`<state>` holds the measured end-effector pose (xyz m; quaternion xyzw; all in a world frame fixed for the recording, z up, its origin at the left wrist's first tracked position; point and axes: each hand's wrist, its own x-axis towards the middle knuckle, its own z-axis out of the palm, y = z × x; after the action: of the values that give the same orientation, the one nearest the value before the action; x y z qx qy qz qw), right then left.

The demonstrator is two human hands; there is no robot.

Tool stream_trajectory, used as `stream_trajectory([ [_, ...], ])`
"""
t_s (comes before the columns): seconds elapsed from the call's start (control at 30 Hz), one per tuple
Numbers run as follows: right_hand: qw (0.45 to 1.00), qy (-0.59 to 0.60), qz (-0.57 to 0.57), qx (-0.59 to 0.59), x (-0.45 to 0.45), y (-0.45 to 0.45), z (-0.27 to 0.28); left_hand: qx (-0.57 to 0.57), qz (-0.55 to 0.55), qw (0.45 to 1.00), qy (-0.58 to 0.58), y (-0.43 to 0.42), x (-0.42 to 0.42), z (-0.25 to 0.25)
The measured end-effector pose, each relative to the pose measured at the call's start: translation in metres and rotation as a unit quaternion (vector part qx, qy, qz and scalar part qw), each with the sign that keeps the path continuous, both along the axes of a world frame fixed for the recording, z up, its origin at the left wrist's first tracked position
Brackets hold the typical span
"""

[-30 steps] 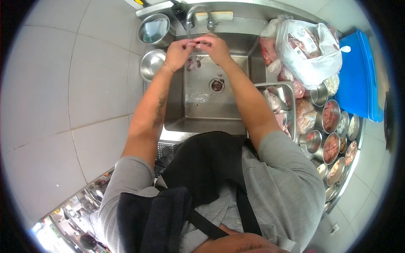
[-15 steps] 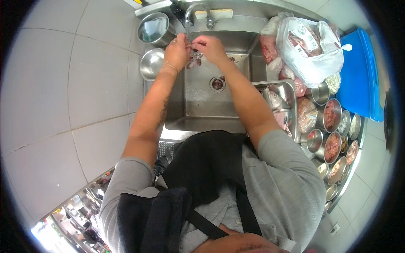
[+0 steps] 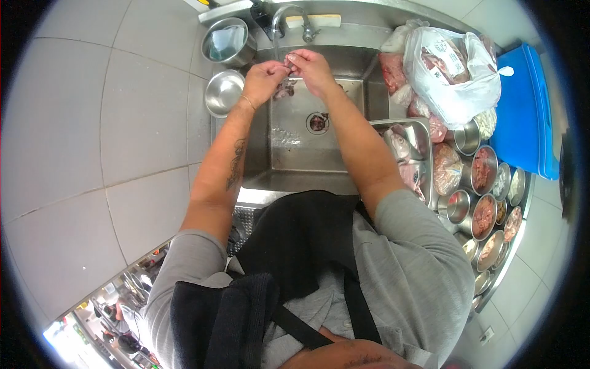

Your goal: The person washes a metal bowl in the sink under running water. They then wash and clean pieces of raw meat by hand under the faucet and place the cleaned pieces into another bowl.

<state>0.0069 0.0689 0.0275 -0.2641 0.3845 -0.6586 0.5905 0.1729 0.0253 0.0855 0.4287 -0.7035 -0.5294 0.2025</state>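
Over the far left part of the steel sink [image 3: 295, 144], my left hand [image 3: 263, 81] and my right hand [image 3: 312, 71] meet close to the running tap [image 3: 275, 27]. Fingers of both are pinched together around a small dark reddish scrap [image 3: 288, 66], too small to name. Below them, reddish-brown scraps [image 3: 284, 91] lie on the sink floor. More dark bits sit in the drain strainer [image 3: 318, 123]. Right of the sink, a steel tray [image 3: 429, 144] holds fish pieces [image 3: 398, 146], a head among them.
A steel bowl [image 3: 224, 93] and a steel pot [image 3: 228, 44] stand left of the sink, beside the tiled wall. At right are a white plastic bag [image 3: 455, 92] of meat, a blue container [image 3: 522, 111] and several steel bowls [image 3: 483, 169] of food.
My left hand has dropped slightly and its forearm has rolled, showing more of the tattoo. My right hand's fingers have shifted, still meeting the left at the small scrap.
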Motion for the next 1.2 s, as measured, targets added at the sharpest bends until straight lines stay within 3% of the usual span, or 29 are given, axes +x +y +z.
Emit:
stream_trajectory([
  [0.07,1.000,-0.007,0.001,-0.011,0.001,0.003,0.000,0.002,-0.010,1.000,-0.010,0.002,0.001,-0.001],
  [0.13,0.990,-0.142,0.013,0.006,0.001,0.005,0.000,0.003,-0.021,1.000,-0.018,0.005,0.001,0.006],
  [0.17,0.990,-0.141,0.013,0.005,-0.002,0.004,-0.001,0.014,-0.032,0.998,-0.053,0.007,0.003,0.010],
  [0.23,0.946,-0.319,0.053,-0.030,-0.012,0.004,-0.005,0.024,-0.043,0.995,-0.087,0.008,0.005,0.011],
  [0.37,0.932,-0.355,0.016,-0.067,-0.032,0.011,0.028,-0.044,0.012,0.996,-0.071,0.002,0.028,-0.020],
  [0.47,0.981,-0.195,-0.015,-0.001,-0.043,0.029,0.022,-0.120,0.068,0.990,-0.010,-0.006,0.055,-0.014],
  [0.53,0.992,-0.053,0.091,0.068,-0.042,0.039,-0.046,-0.160,0.115,0.980,-0.004,-0.010,0.078,0.003],
  [0.57,0.992,-0.052,0.089,0.074,-0.034,0.049,-0.070,-0.175,0.137,0.974,-0.032,-0.012,0.090,0.009],
  [0.6,0.985,0.077,0.089,0.125,-0.025,0.059,-0.092,-0.171,0.137,0.975,-0.030,-0.017,0.101,0.007],
  [0.67,0.916,0.328,0.089,0.213,-0.001,0.071,-0.116,-0.173,0.143,0.972,-0.075,-0.030,0.122,0.005],
  [0.7,0.887,0.389,0.093,0.231,0.008,0.066,-0.122,-0.172,0.148,0.971,-0.074,-0.037,0.129,0.002],
  [0.73,0.853,0.447,0.099,0.250,0.016,0.061,-0.129,-0.243,0.116,0.947,-0.174,-0.037,0.140,-0.003],
  [0.77,0.879,0.380,0.110,0.265,0.023,0.045,-0.130,-0.309,0.079,0.908,-0.271,-0.035,0.151,-0.009],
  [0.8,0.900,0.314,0.120,0.277,0.028,0.027,-0.129,-0.303,0.084,0.909,-0.275,-0.027,0.155,-0.015],
  [0.87,0.958,-0.004,0.063,0.281,0.042,-0.004,-0.123,-0.456,0.176,0.825,-0.284,0.001,0.158,-0.028],
  [0.93,0.963,-0.071,0.057,0.253,0.051,-0.046,-0.146,-0.386,0.176,0.877,-0.225,0.040,0.176,-0.069],
  [1.0,0.962,-0.143,0.052,0.228,0.067,-0.064,-0.156,-0.310,0.156,0.906,-0.240,0.086,0.176,-0.079],
  [1.07,0.958,-0.095,0.039,0.267,0.066,-0.076,-0.141,-0.235,0.134,0.935,-0.230,0.100,0.194,-0.105],
  [1.1,0.957,-0.015,0.085,0.276,0.061,-0.079,-0.165,-0.235,0.142,0.933,-0.233,0.099,0.199,-0.112],
  [1.13,0.948,0.066,0.128,0.284,0.057,-0.078,-0.205,-0.303,0.123,0.916,-0.232,0.097,0.204,-0.120],
  [1.17,0.875,0.375,0.141,0.273,0.057,-0.076,-0.234,-0.369,0.107,0.894,-0.230,0.096,0.206,-0.128],
  [1.2,0.795,0.500,0.215,0.268,0.053,-0.077,-0.269,-0.365,0.117,0.895,-0.230,0.097,0.209,-0.133],
])
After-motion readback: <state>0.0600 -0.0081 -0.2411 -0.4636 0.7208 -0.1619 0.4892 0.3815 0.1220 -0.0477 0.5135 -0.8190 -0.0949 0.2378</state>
